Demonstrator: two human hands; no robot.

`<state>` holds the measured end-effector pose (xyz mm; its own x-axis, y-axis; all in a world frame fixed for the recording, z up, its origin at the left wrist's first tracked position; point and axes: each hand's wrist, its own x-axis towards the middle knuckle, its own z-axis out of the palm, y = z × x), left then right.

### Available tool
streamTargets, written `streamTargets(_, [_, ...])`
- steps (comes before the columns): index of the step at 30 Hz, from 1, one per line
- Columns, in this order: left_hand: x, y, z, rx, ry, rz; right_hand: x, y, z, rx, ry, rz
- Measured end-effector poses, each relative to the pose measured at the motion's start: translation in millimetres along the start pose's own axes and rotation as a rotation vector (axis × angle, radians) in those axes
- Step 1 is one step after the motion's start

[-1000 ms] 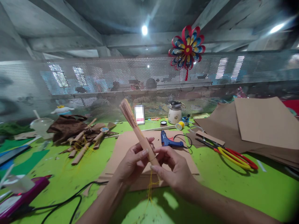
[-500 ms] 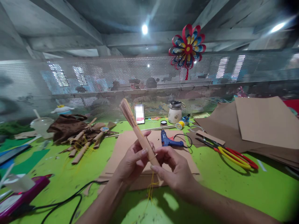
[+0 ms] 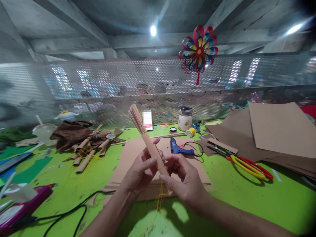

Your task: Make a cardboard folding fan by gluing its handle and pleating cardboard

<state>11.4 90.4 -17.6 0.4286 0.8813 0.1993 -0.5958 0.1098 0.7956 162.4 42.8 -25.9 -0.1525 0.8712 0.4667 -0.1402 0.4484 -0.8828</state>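
Note:
A slim brown paper roll [image 3: 152, 147] is held tilted in front of me, its upper end cut into a thick fringe [image 3: 137, 119]. My left hand [image 3: 139, 169] is closed around its middle, thumb across the front. At the lower end, my right hand [image 3: 187, 179] is closed with thumb and fingers against the roll. Yellow thread [image 3: 160, 199] dangles below that end. Under both hands lies a stack of brown paper sheets [image 3: 132, 146], and a blue glue gun [image 3: 181, 148] rests on it just beyond my right hand.
On the left lie several finished-looking paper rolls [image 3: 86, 161] with yellow thread, a plastic cup [image 3: 46, 133] and a purple power strip [image 3: 37, 204]. Red-and-yellow scissors [image 3: 249, 168] and large brown sheets [image 3: 276, 130] lie right. A jar [image 3: 185, 119] and phone [image 3: 147, 120] stand behind.
The roll's fringed top has shifted very slightly to the right. Both hands stay almost where they were, keeping the same grip.

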Motion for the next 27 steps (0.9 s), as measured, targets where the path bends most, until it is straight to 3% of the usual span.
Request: streamTargets(27, [-1.7,-1.3,0.9,-0.01,0.022,-0.039,0.1,-0.7,0.1,-0.053,-0.057,-0.018])
